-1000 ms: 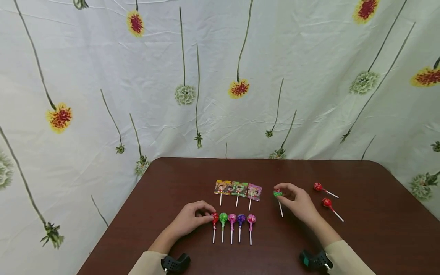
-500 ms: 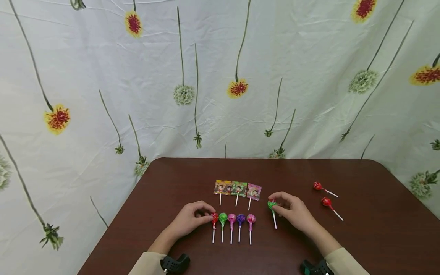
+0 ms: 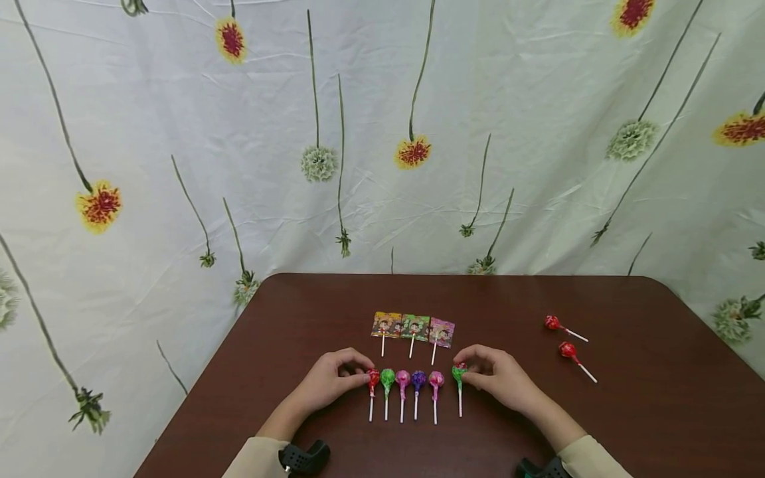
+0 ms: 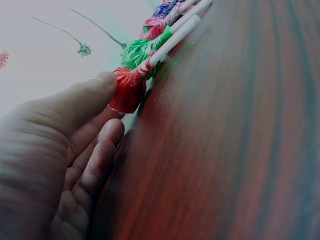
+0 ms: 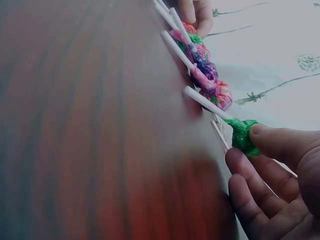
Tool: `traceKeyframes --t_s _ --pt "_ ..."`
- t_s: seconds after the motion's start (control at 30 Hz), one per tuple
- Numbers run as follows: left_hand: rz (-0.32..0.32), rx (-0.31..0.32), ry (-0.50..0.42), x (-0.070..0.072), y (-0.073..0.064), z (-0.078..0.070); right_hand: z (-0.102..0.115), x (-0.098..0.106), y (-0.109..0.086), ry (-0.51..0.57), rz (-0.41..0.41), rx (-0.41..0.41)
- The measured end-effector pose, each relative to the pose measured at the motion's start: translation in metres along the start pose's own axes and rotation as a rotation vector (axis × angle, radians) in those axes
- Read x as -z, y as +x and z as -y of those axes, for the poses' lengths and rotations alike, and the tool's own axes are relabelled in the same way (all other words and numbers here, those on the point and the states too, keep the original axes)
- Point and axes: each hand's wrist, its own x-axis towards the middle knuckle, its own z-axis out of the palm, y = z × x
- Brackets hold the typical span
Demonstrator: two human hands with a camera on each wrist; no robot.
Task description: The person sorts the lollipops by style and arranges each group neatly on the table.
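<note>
My right hand (image 3: 505, 380) pinches the wrapped head of a green lollipop (image 5: 243, 136) between thumb and fingers, its white stick pointing toward me. It is at the right end of a row of lollipops, a small gap from the pink one (image 3: 436, 379). At the row's left end my left hand (image 3: 330, 384) pinches the head of a red lollipop (image 4: 128, 91). Between the hands lie another green lollipop (image 3: 387, 378), a second pink one (image 3: 403, 379) and a purple one (image 3: 418, 379), heads away from me and sticks roughly parallel.
Behind the row lie three flat-wrapped lollipops, in orange (image 3: 386, 324), green (image 3: 415, 326) and purple (image 3: 441, 331) packets. Two red lollipops (image 3: 552, 322) (image 3: 568, 350) lie to the right on the brown table (image 3: 645, 411). A flowered cloth (image 3: 370, 219) hangs behind.
My right hand has carried the green lollipop left and toward me, to the right end of the row. My left hand has stayed at the red lollipop.
</note>
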Motion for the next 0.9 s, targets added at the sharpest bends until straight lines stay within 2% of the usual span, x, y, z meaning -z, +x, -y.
traceKeyframes --t_s 0.47,0.9 --pt "0.006 0.0 0.004 0.001 0.0 -0.001 0.0 -0.01 0.0 -0.089 -0.012 0.049" --pt "0.005 0.005 0.015 0.001 0.0 -0.001 -0.001 -0.012 -0.001 -0.111 -0.023 0.083"
